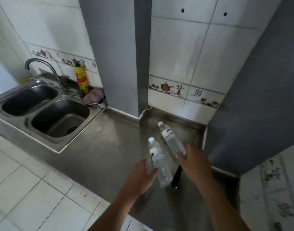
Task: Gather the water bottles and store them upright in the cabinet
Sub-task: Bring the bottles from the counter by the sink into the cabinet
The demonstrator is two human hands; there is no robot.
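Note:
Two clear plastic water bottles with white caps lie on their sides on the steel counter point(109, 147). The nearer bottle point(158, 161) lies left of a black-handled knife. The farther bottle point(172, 139) lies toward the back corner. My left hand point(141, 177) hovers with spread fingers just left of the nearer bottle, its thumb close to the bottle's lower half. My right hand point(195, 161) reaches over the base of the farther bottle, fingers extended and touching or nearly touching it. No cabinet is in view.
A black-handled knife point(177, 175) lies between my hands beside the nearer bottle. A double steel sink point(43, 112) with a tap point(43, 67) is at the left, with a yellow bottle point(81, 80) and a pink cloth point(94, 96) behind it. Grey panels and tiled walls enclose the corner.

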